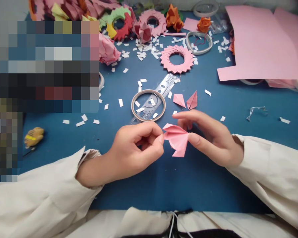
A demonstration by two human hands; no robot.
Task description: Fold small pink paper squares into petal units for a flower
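Note:
A folded pink paper piece point(176, 138) is held between both hands just above the blue table point(144, 185). My left hand point(134, 147) pinches its left tip with thumb and fingers. My right hand point(210, 137) grips its right side, thumb under and fingers over. Just beyond lie two small folded pink units point(186, 100) on the table.
A tape ring point(148, 105) rests on a clear plastic ruler point(159, 96). A pink paper wreath point(176, 59), more paper wreaths and flowers, pink sheets point(260, 43) and white paper scraps cover the far half. A small yellow object point(33, 136) lies at left. A bent wire point(256, 111) lies at right.

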